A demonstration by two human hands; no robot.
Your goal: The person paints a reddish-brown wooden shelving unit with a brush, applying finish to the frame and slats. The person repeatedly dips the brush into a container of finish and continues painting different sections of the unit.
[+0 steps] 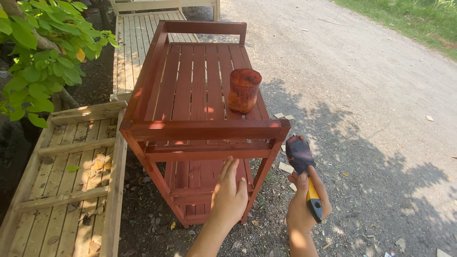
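Observation:
A red-brown painted wooden slatted bench (200, 128) lies on its back on the ground in the head view, legs toward me. My left hand (229, 192) rests flat with fingers apart against its lower front rail and slats. My right hand (304, 204) grips the yellow-and-black handle of a paintbrush (303, 166), whose dark, paint-soaked bristles point up beside the bench's right leg. A paint-stained plastic cup (243, 89) stands upright on the slats farther away.
An unpainted wooden frame (66, 185) lies to the left, another bare slatted piece (135, 38) behind it. A leafy bush (40, 52) hangs over the left. Gravel ground (371, 95) with wood scraps (285, 166) spreads to the right; grass (419, 14) at the far right.

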